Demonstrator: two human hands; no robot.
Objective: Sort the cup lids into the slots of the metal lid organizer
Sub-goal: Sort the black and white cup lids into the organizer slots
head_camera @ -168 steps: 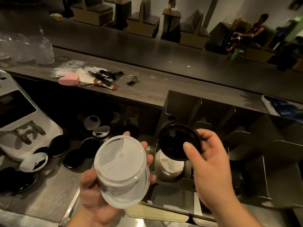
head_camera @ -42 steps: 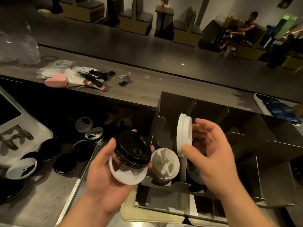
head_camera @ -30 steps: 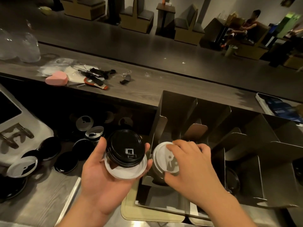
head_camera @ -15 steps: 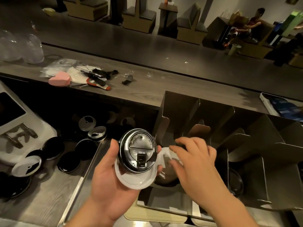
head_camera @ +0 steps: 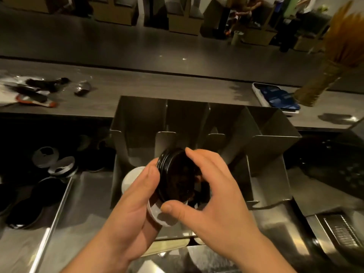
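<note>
Hands meet over the metal organizer (head_camera: 275, 131): the right hand (head_camera: 214, 196) pinches the black lid (head_camera: 177, 178) on edge. The left hand (head_camera: 136, 200) grips that lid and a white lid (head_camera: 157, 214) beneath it.

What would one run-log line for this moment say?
left hand: holds black lid, white lid | right hand: pinching black lid | organizer: white lid stack in left slot

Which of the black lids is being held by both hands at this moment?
The black lid tilted on edge above the metal lid organizer, pinched between the left hand and right hand. The other black lids lie flat on the counter at left, untouched.
</note>
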